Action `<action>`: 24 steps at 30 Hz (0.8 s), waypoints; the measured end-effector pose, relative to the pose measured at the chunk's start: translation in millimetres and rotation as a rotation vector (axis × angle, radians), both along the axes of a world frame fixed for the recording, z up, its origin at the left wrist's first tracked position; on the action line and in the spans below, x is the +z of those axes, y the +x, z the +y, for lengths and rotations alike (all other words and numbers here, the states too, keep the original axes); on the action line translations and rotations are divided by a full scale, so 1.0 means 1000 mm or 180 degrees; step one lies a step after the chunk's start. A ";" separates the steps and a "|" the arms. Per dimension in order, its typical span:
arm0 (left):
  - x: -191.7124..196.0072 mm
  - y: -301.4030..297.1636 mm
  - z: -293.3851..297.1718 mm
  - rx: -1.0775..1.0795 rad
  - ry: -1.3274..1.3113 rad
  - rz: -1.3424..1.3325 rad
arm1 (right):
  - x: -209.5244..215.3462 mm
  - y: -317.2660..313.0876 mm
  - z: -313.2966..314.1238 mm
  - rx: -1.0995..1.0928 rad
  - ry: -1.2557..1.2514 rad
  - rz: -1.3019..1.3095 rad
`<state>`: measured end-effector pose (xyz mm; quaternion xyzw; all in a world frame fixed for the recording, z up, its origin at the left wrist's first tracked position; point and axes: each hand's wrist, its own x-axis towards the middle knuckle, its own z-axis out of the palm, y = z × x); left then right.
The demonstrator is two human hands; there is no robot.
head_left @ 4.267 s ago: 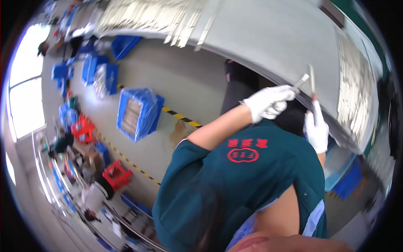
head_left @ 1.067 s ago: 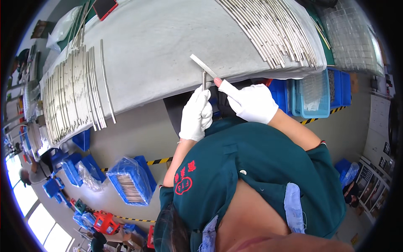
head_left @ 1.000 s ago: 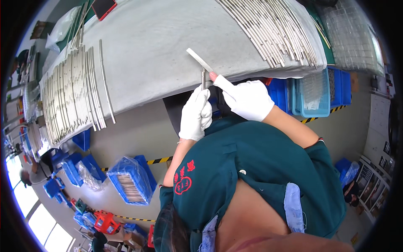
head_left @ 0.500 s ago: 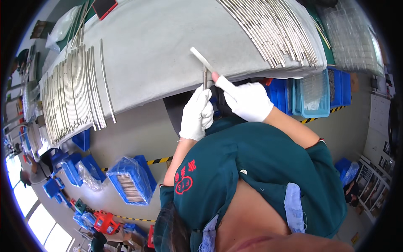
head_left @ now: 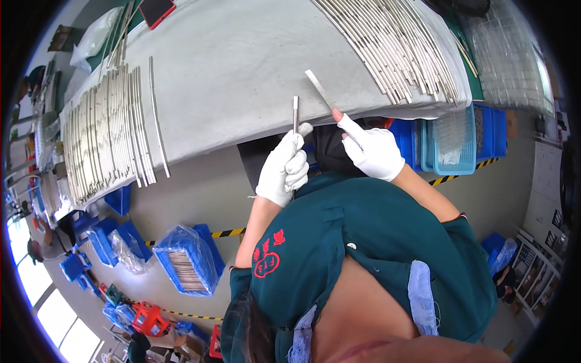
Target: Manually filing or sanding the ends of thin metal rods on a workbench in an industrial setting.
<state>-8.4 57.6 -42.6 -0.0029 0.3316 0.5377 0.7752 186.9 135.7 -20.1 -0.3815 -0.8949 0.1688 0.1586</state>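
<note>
My left hand (head_left: 282, 169), in a white glove, is wrapped round a thin metal rod (head_left: 296, 115). The rod stands roughly upright, and its pale upper end shows above my fingers. To the right, my gloved right hand (head_left: 376, 152) pinches a narrow, flat whitish strip (head_left: 318, 86) with a bare fingertip showing. That strip slants up to the left, apart from the rod. Both hands are at the near edge of the grey-covered table (head_left: 230, 78). Many similar rods (head_left: 106, 127) lie side by side at the left, with a single rod (head_left: 155, 115) beside them.
Another row of rods (head_left: 387, 54) lies at the table's right. A red-edged phone (head_left: 157, 12) is at the back left. Clear plastic trays (head_left: 508, 54) and blue bins (head_left: 490, 130) stand at the right. A bagged blue crate of rods (head_left: 186, 269) sits on the floor.
My right hand has moved right with the strip, which crossed the rod's upper end before and is now clear of it. My left hand keeps its hold on the rod.
</note>
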 end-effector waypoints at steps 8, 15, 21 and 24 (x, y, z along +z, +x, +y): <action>0.000 -0.005 -0.001 -0.0208 0.0035 -0.0075 | -0.009 0.009 -0.002 -0.0101 0.0101 0.0074; 0.119 -0.033 0.002 -0.0586 0.0625 0.3502 | 0.015 0.013 -0.003 -0.1075 -0.2192 0.1864; 0.128 -0.007 0.068 -0.0447 0.4136 0.6183 | 0.039 0.034 0.012 -0.1707 -0.1960 0.3267; 0.103 -0.005 0.100 -0.1647 0.4371 0.7193 | 0.044 0.047 0.025 -0.1782 -0.2207 0.3521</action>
